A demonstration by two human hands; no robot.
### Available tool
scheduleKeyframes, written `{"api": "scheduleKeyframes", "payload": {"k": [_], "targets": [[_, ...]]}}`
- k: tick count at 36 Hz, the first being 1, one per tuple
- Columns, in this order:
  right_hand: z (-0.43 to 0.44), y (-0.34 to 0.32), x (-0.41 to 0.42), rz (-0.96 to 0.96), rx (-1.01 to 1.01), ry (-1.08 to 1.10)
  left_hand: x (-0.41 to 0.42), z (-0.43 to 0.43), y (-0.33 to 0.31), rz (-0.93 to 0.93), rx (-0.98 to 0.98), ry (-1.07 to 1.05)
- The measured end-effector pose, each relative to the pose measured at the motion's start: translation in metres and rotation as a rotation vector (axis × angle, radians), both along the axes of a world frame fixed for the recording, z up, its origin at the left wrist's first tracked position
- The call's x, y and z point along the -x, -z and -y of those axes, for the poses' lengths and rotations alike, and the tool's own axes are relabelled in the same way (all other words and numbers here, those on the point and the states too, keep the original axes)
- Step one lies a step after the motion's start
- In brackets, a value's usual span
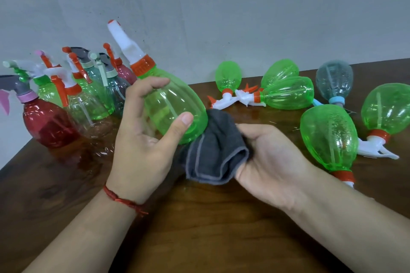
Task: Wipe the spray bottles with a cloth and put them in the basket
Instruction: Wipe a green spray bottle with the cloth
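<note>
Two bare forearms reach in from the bottom edge over a dark brown wooden tabletop (pixel 210 228). A red braided string bracelet (pixel 124 200) circles the left wrist. The left hand (pixel 142 148) has its grip curled round a translucent green plastic spray bottle with an orange collar and white trigger head (pixel 173 106), thumb pressed on the near side, fingers wrapped over the far side; the bottle is lifted off the tabletop and tilted, nozzle pointing up and to the left, base towards the right hand. The right hand (pixel 273 162) lies palm up, its grip closed on a folded dark grey cloth with a pale stitched hem (pixel 215 153); the cloth bunches up against the base of the held bottle, touching it.

To the right, several more green bottles with orange collars (pixel 328 137) lie on their sides on the tabletop, heads mostly towards the viewer, and a pale blue-grey translucent bottle with a light blue collar (pixel 334 80) lies among them farther back. Two green ones near the centre (pixel 288 93) lie touching or nearly so.

At far left stands a cluster of upright bottles: a red translucent bottle with a pink collar and grey trigger (pixel 44 122) nearest, a clear one with an orange collar (pixel 86 108) just beside it, then green, teal and dark pink ones behind; their exact count is hard to tell through the overlap. A plain grey wall (pixel 221 6) rises behind the tabletop.
</note>
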State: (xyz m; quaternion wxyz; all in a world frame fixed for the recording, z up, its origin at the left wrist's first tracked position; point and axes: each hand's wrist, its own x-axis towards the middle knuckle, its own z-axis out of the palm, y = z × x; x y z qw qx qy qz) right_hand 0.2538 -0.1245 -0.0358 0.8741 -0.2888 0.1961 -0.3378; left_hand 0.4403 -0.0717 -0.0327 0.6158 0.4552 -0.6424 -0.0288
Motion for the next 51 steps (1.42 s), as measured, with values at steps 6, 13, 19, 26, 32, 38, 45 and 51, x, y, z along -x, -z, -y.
{"api": "scheduleKeyframes", "payload": {"k": [6, 13, 19, 26, 32, 38, 45, 51], "targets": [[0.014, -0.004, 0.006, -0.081, 0.064, 0.239, 0.0, -0.004, 0.001, -0.021, -0.171, 0.029], [0.011, -0.006, 0.008, -0.237, 0.325, 0.29, 0.019, -0.007, 0.008, -0.185, -0.33, 0.007], [0.005, 0.001, 0.003, -0.327, 0.484, 0.312, 0.02, -0.003, 0.014, -0.314, -0.392, 0.098], [0.011, 0.003, 0.005, -0.385, 0.521, 0.393, 0.021, -0.003, 0.011, -0.583, -0.521, 0.324], [0.008, 0.005, 0.002, -0.303, 0.437, 0.357, 0.027, -0.002, 0.008, -0.696, -0.484, 0.298], [0.007, 0.002, 0.001, -0.307, 0.439, 0.386, 0.028, -0.001, 0.013, -0.773, -0.576, 0.305], [0.024, -0.013, 0.012, -0.349, 0.563, 0.614, 0.024, -0.006, 0.011, -0.179, -0.524, -0.072], [0.03, -0.02, 0.027, -0.537, 1.02, 0.842, 0.037, -0.013, 0.008, 0.014, -0.551, -0.011]]}}
